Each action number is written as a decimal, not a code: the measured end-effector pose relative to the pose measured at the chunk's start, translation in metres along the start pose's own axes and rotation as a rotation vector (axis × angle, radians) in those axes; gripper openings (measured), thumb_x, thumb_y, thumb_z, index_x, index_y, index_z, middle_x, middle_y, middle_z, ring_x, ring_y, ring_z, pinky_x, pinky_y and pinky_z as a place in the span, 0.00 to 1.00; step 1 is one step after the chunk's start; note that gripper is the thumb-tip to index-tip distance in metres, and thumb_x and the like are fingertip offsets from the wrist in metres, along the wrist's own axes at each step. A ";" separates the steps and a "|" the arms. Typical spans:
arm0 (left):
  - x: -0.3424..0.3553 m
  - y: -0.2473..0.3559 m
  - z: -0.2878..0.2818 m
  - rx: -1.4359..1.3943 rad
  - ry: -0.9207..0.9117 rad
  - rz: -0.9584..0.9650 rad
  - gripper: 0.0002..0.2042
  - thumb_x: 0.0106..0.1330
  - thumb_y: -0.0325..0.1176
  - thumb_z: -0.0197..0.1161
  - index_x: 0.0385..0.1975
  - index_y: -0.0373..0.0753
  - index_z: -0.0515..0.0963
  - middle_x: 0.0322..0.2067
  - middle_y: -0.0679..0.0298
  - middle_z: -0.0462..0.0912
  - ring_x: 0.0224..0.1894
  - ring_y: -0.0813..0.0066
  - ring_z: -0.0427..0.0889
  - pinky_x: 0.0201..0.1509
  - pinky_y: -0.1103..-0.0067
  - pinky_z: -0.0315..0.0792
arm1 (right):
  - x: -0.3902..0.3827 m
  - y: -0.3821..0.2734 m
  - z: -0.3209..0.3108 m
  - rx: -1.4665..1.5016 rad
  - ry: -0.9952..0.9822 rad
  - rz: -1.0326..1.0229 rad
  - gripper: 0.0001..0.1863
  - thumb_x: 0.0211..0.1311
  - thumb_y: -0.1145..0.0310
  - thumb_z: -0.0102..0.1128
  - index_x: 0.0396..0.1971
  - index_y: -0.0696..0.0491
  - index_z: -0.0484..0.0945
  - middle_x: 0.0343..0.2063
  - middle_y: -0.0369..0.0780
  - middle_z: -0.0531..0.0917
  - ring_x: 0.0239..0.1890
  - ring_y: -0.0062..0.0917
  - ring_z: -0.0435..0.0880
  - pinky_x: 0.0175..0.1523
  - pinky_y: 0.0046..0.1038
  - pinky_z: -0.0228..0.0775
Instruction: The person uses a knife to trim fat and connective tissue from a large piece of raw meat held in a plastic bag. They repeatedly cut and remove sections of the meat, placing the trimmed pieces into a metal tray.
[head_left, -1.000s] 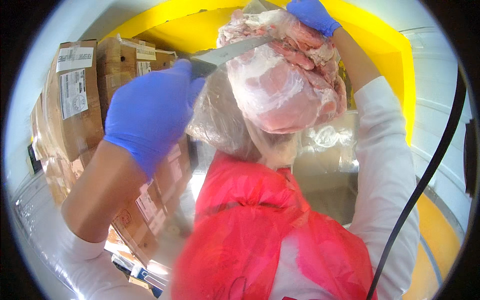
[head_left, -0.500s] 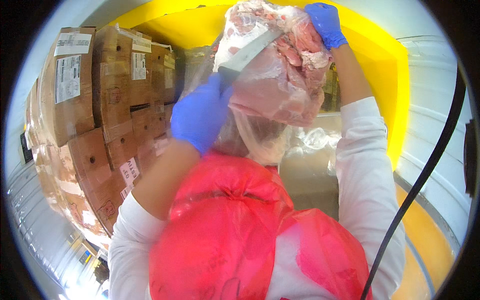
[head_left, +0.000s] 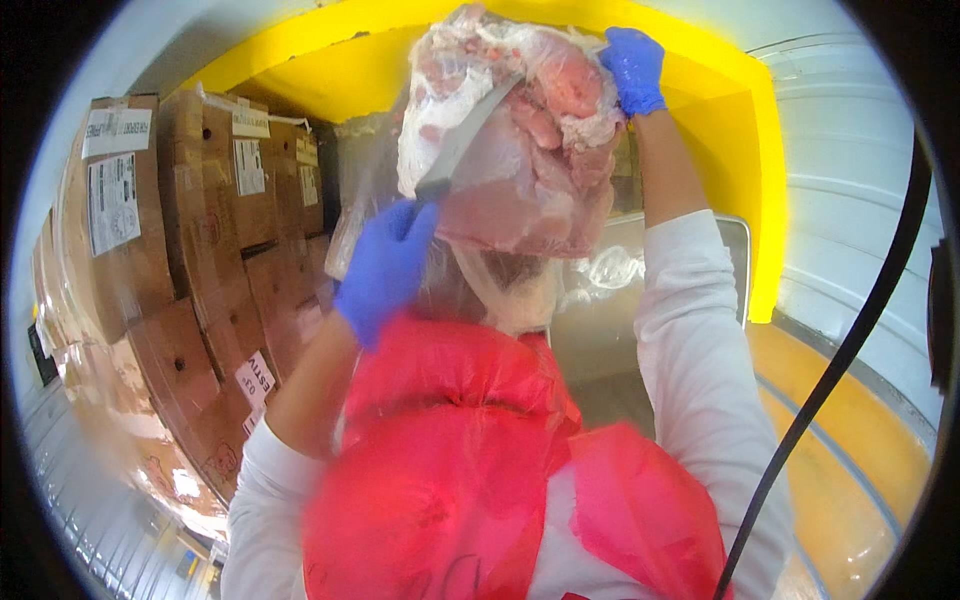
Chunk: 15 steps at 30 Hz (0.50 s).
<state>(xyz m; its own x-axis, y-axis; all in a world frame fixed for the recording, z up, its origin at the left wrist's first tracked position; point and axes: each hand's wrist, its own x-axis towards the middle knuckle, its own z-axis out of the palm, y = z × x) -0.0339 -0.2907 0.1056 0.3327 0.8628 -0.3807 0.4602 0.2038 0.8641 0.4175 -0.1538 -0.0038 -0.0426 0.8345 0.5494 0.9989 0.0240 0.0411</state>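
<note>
A large pink piece of raw meat (head_left: 505,207) with white fat along its far and left parts fills the upper middle of the view. My left hand (head_left: 382,268), in a blue glove, is closed round the dark handle of a knife (head_left: 468,132). The blade slants up and to the right across the face of the meat, its tip by the redder, ragged part. At the far right edge of the meat, my right hand (head_left: 634,72), also gloved in blue, grips it; some fingertips are hidden. Clear plastic (head_left: 497,290) hangs below the meat.
Stacked cardboard boxes (head_left: 215,215) in clear wrap rise on the left. A yellow frame (head_left: 765,200) arches behind the meat and down the right. A metal surface (head_left: 597,335) lies below the meat. A black cable (head_left: 850,350) runs down the right side.
The meat and both hands sit further left in the picture, and the boxes have shifted left and down. The knife blade is steeper against the meat. Both hands keep their hold.
</note>
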 end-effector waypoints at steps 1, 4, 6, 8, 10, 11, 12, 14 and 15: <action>-0.007 -0.003 -0.004 -0.046 0.009 -0.057 0.15 0.74 0.42 0.58 0.43 0.35 0.81 0.23 0.69 0.75 0.22 0.84 0.68 0.27 0.81 0.63 | 0.009 -0.035 -0.016 0.032 -0.074 -0.004 0.11 0.46 0.62 0.64 0.29 0.50 0.80 0.30 0.45 0.83 0.37 0.43 0.83 0.42 0.43 0.73; -0.006 -0.013 -0.001 -0.169 -0.044 -0.142 0.13 0.75 0.43 0.57 0.41 0.39 0.81 0.18 0.74 0.70 0.17 0.87 0.62 0.20 0.83 0.56 | 0.012 -0.034 -0.026 0.061 -0.111 0.001 0.10 0.46 0.68 0.64 0.32 0.50 0.82 0.30 0.44 0.84 0.37 0.41 0.83 0.42 0.42 0.74; -0.002 -0.004 -0.005 -0.172 -0.125 -0.233 0.15 0.75 0.45 0.56 0.40 0.40 0.80 0.16 0.74 0.67 0.14 0.86 0.61 0.16 0.83 0.54 | -0.005 0.001 -0.005 0.034 -0.054 -0.044 0.09 0.47 0.69 0.63 0.32 0.50 0.82 0.30 0.43 0.84 0.37 0.40 0.83 0.42 0.41 0.74; -0.002 0.031 -0.031 -0.089 -0.190 -0.352 0.17 0.76 0.48 0.54 0.41 0.41 0.80 0.16 0.74 0.65 0.12 0.86 0.59 0.14 0.82 0.53 | -0.006 0.001 0.002 0.013 -0.008 -0.095 0.09 0.47 0.70 0.62 0.32 0.50 0.82 0.30 0.43 0.84 0.36 0.40 0.83 0.42 0.41 0.74; 0.010 0.060 -0.065 -0.175 -0.348 -0.526 0.20 0.77 0.53 0.49 0.45 0.42 0.78 0.14 0.75 0.61 0.10 0.86 0.56 0.13 0.82 0.53 | -0.003 -0.008 0.002 -0.038 -0.022 -0.119 0.10 0.48 0.70 0.62 0.34 0.49 0.82 0.30 0.43 0.84 0.36 0.40 0.83 0.41 0.40 0.74; 0.017 0.059 -0.081 -0.344 -0.430 -0.618 0.21 0.78 0.54 0.46 0.48 0.42 0.75 0.14 0.75 0.59 0.09 0.85 0.54 0.12 0.83 0.52 | -0.002 -0.016 -0.001 -0.080 -0.058 -0.110 0.11 0.48 0.70 0.63 0.35 0.49 0.82 0.30 0.43 0.84 0.36 0.39 0.83 0.42 0.40 0.75; 0.016 0.057 -0.087 -0.457 -0.461 -0.653 0.21 0.77 0.54 0.47 0.48 0.41 0.75 0.14 0.74 0.59 0.10 0.85 0.54 0.13 0.83 0.52 | 0.002 -0.023 -0.005 -0.123 -0.094 -0.100 0.12 0.48 0.69 0.63 0.36 0.49 0.83 0.30 0.43 0.84 0.36 0.39 0.83 0.42 0.39 0.75; 0.019 0.054 -0.088 -0.672 -0.563 -0.708 0.22 0.76 0.55 0.50 0.48 0.39 0.74 0.16 0.74 0.60 0.12 0.84 0.55 0.15 0.83 0.52 | -0.002 -0.016 -0.002 -0.057 -0.079 -0.050 0.12 0.48 0.69 0.63 0.36 0.49 0.83 0.30 0.43 0.84 0.36 0.38 0.84 0.42 0.39 0.75; 0.017 0.051 -0.087 -0.681 -0.584 -0.675 0.22 0.76 0.55 0.51 0.48 0.40 0.74 0.16 0.74 0.61 0.13 0.84 0.56 0.15 0.84 0.53 | -0.003 -0.009 0.001 -0.023 -0.069 -0.023 0.12 0.49 0.69 0.63 0.36 0.49 0.83 0.30 0.43 0.84 0.36 0.38 0.84 0.42 0.39 0.75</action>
<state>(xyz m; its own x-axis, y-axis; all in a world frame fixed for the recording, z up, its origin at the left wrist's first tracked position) -0.0760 -0.2251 0.1717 0.6027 0.1671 -0.7803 0.2058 0.9122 0.3544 0.4082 -0.1562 -0.0063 -0.0630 0.8700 0.4891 0.9968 0.0312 0.0729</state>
